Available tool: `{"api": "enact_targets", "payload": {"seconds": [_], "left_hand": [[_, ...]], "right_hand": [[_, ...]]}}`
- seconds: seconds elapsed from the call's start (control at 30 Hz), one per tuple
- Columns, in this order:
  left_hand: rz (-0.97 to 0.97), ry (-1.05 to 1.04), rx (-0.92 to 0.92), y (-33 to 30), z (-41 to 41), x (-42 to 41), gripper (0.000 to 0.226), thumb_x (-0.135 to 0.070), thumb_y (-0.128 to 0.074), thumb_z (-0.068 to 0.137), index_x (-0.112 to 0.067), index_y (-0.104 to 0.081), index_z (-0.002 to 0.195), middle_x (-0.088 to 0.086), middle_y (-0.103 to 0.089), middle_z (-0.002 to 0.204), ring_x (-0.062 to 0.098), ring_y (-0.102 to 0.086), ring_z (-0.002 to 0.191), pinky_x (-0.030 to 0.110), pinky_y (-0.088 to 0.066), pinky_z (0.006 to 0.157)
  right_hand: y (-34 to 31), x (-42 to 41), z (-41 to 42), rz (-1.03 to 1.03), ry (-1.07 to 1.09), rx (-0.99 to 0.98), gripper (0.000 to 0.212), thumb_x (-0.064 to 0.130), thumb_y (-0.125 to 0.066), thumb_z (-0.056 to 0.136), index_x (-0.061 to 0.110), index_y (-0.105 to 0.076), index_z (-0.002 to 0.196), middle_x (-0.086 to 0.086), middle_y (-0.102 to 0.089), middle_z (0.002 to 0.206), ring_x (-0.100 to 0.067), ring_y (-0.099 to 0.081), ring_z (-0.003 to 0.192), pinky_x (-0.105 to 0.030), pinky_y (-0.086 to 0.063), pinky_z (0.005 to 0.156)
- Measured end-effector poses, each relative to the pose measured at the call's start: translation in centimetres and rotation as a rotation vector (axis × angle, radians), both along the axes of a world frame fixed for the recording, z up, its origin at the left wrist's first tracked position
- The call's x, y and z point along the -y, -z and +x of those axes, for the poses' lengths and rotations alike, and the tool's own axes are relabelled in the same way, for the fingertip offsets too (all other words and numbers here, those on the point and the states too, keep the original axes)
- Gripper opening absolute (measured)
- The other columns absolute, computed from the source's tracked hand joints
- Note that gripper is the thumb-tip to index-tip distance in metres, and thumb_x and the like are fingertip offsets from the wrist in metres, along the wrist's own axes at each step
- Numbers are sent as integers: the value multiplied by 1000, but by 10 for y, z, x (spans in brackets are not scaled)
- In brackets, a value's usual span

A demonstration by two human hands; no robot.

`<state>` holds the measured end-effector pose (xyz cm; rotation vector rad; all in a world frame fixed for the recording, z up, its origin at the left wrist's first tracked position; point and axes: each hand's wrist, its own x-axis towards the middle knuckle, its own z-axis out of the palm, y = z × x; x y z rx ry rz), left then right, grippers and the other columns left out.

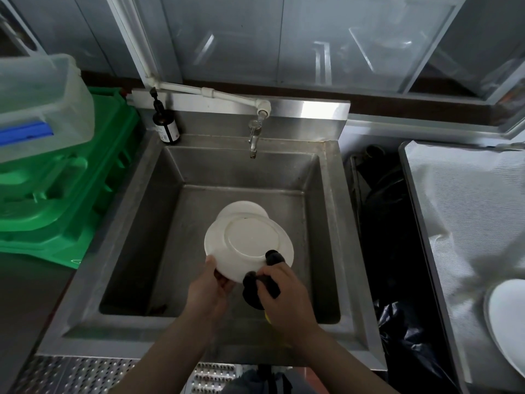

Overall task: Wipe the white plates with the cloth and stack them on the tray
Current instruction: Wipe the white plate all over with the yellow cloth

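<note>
Two white plates sit over a deep stainless-steel sink [136, 223] set against a steel backsplash, with a tap [253, 137] reaching out above the basin and a dark pump bottle [165, 123] standing on the sink's back left corner. Glazed grey panels line the wall behind. Left of the sink, green plastic crates [56, 194] are stacked, with a clear lidded tub [42, 95] resting on top. Right of the sink a dark gap holds a black bag [403, 322], and beyond it lies a metal tray [412, 194] lined with white cloth, carrying a white plate on the tray [508, 317] at the picture's right edge.

In the basin, the held plate [250, 240] is turned underside up, tilted above the lower plate [241, 207], which shows behind its far rim. The left hand [210, 288] holds the near left rim, its grip pinching the edge with the thumb on top. The right hand [284, 291] has its grip curled round a dark cloth [261, 282], pressing it against the plate's near right rim.
</note>
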<state>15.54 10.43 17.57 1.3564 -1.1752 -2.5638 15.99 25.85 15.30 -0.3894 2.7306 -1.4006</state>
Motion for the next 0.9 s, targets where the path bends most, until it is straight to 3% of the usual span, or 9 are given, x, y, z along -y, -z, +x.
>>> {"api": "enact_targets", "payload": {"seconds": [0.2, 0.33, 0.4, 0.53, 0.63, 0.8, 0.9], "left_hand": [[-300, 111, -41, -2, 0, 2, 23, -23, -44, 106, -16, -65, 100, 11, -70, 106, 24, -67, 99, 40, -58, 81], [-452, 180, -25, 1, 1, 7, 26, -30, -45, 105, -16, -67, 107, 7, -71, 100, 27, -67, 100, 48, -56, 90], [-518, 219, -30, 3, 1, 9, 28, -34, -44, 106, -23, -69, 100, 5, -73, 98, 26, -68, 100, 50, -57, 90], [-597, 257, -56, 0, 3, 11, 40, -38, -41, 106, -38, -74, 82, 6, -73, 88, 31, -69, 92, 53, -56, 82], [-617, 254, -63, -2, 1, 11, 40, -38, -43, 106, -32, -74, 81, 9, -72, 86, 31, -67, 87, 53, -55, 79], [-584, 265, -50, -8, 0, 9, 35, -56, -47, 89, -34, -73, 84, 13, -72, 96, 38, -67, 101, 61, -52, 90], [-585, 268, -46, -10, -2, 7, 36, -53, -45, 93, -31, -72, 84, 16, -70, 97, 37, -67, 100, 61, -51, 91]], "right_hand": [[5, -10, 2, -49, 10, 34, 12, 31, -60, 90, 25, -64, 99, 17, -57, 102, 4, -54, 96, -9, -42, 84], [4, -28, -6, -100, 129, 77, 15, 16, -67, 88, 27, -64, 98, 15, -59, 100, 5, -55, 99, -5, -40, 84], [2, -38, -13, -122, 207, 100, 19, 13, -68, 88, 29, -62, 97, 19, -58, 97, 6, -56, 96, -5, -42, 80], [-1, -64, -33, -167, 384, 158, 15, 12, -67, 89, 25, -64, 97, 10, -62, 93, -2, -58, 88, -12, -44, 75], [-5, -87, -49, -213, 517, 186, 12, 13, -67, 89, 21, -67, 98, 7, -64, 90, -11, -61, 89, -26, -49, 79], [-8, -120, -67, -202, 634, 190, 12, 15, -67, 89, 21, -68, 99, 5, -66, 92, -15, -62, 93, -30, -49, 82], [-13, -134, -73, -132, 654, 147, 13, 15, -68, 88, 21, -64, 99, 2, -65, 91, -17, -60, 90, -30, -46, 78]]}}
